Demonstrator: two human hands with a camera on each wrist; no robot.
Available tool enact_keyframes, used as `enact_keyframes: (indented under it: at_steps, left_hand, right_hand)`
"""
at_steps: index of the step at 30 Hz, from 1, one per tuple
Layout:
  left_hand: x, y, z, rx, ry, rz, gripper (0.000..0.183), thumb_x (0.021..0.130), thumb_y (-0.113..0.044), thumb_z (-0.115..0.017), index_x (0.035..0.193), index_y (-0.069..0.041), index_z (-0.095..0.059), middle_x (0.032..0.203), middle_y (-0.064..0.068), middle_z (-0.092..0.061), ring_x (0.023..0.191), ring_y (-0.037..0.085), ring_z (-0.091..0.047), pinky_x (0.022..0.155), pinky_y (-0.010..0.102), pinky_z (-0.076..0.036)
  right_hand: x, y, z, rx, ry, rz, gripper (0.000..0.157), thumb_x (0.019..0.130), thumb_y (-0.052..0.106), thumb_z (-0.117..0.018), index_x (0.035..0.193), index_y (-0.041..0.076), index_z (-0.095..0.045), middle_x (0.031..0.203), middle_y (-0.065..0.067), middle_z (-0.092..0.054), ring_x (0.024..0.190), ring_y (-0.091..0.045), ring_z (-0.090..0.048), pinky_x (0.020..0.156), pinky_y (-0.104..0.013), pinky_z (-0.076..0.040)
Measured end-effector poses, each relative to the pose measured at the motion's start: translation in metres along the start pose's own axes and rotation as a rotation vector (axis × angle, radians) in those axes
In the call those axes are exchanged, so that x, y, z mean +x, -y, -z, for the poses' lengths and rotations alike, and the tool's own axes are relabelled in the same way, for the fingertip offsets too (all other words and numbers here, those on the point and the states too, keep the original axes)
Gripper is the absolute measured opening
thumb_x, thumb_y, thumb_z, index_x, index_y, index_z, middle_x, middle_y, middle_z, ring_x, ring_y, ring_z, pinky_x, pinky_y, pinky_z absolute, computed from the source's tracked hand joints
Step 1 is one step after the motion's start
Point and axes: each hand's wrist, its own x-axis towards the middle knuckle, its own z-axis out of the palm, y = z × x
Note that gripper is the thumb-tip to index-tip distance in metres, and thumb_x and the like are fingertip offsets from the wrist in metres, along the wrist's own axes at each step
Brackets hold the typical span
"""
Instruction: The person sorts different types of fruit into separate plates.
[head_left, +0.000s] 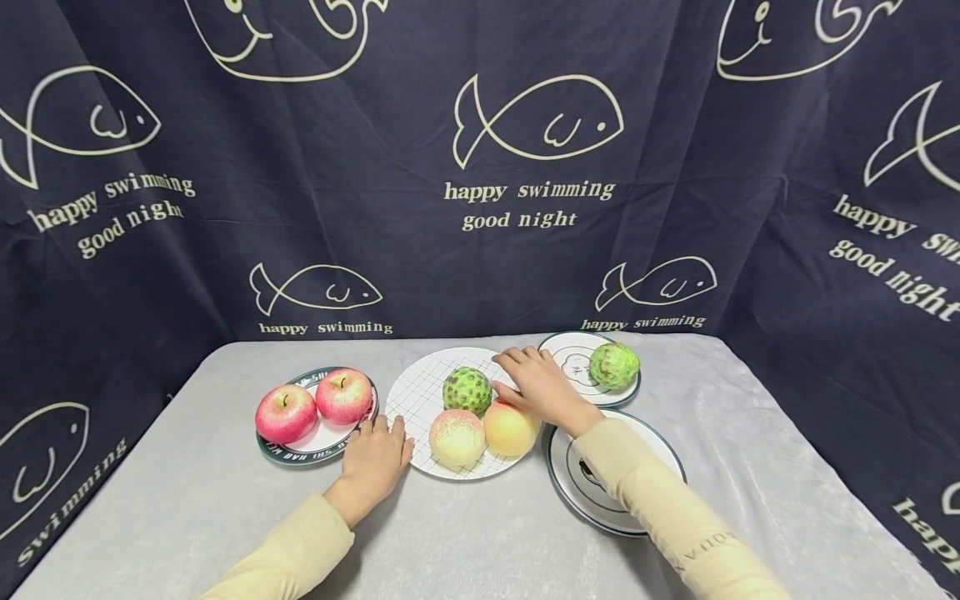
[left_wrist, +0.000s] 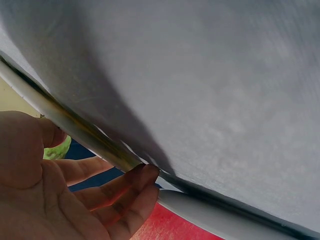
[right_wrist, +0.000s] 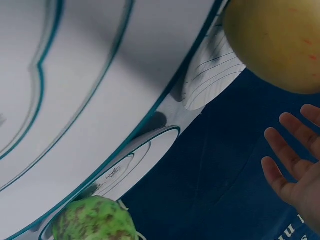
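Note:
A white plate with a grid pattern [head_left: 411, 390] carries a green sugar apple [head_left: 467, 390], a pink-and-yellow peach [head_left: 456, 437] and a yellower peach [head_left: 512, 430]. My left hand [head_left: 373, 458] is at this plate's left side, fingertips between it and the apple plate. In the left wrist view, the fingers [left_wrist: 115, 202] lie along the rim, thumb apart from them. My right hand [head_left: 546, 387] hovers over the plate's right edge, beside the yellower peach. The right wrist view shows its fingers [right_wrist: 282, 147] extended and spread below the peach [right_wrist: 280, 45], with a gap between.
To the left, a dark-rimmed plate [head_left: 327, 452] bears two red apples [head_left: 287, 413]. A smaller plate [head_left: 551, 346] at back right holds another green sugar apple [head_left: 614, 366]. Under the right forearm is a blue-rimmed plate [head_left: 562, 475]. A dark fish-print curtain [head_left: 420, 275] stands behind the table.

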Motion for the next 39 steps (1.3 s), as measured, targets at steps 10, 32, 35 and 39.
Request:
enact_keyframes:
  at_steps: [10,32,35,39]
  left_hand:
    - [0.0,0.0,-0.001,0.001,-0.01,-0.008,0.04,0.089,-0.033,-0.051,0.112,-0.002,-0.058,0.095,0.019,-0.058,0.087,0.036,-0.055,0.07,0.046,-0.046]
    - [0.0,0.0,0.002,0.0,0.02,-0.002,0.04,0.09,-0.033,-0.05,0.114,-0.002,-0.057,0.096,0.02,-0.057,0.089,0.037,-0.055,0.071,0.046,-0.046]
    - [0.0,0.0,0.001,-0.002,0.021,0.0,0.04,0.09,-0.033,-0.051,0.114,-0.002,-0.057,0.096,0.019,-0.057,0.088,0.036,-0.055,0.07,0.046,-0.046]
    - [0.0,0.0,-0.001,-0.001,0.024,-0.001,0.041,0.09,-0.034,-0.05,0.114,-0.002,-0.057,0.096,0.019,-0.057,0.089,0.036,-0.055,0.07,0.046,-0.046]
  right_hand:
    - [0.011,0.014,0.002,0.003,0.034,0.027,0.042,0.089,0.037,-0.055,0.122,0.011,-0.055,0.118,-0.007,-0.058,0.102,-0.027,-0.054,0.084,-0.044,-0.04]
    - [0.03,0.033,-0.01,0.039,0.196,0.001,0.051,0.087,0.042,-0.056,0.127,0.012,-0.05,0.125,-0.007,-0.053,0.109,-0.028,-0.051,0.09,-0.044,-0.037]
    - [0.031,0.034,-0.011,0.049,0.21,0.002,0.051,0.087,0.042,-0.056,0.128,0.012,-0.05,0.126,-0.007,-0.052,0.109,-0.028,-0.052,0.091,-0.045,-0.037]
    - [0.033,0.035,-0.012,0.059,0.223,-0.001,0.051,0.087,0.042,-0.057,0.128,0.013,-0.049,0.127,-0.008,-0.052,0.109,-0.03,-0.052,0.094,-0.048,-0.037]
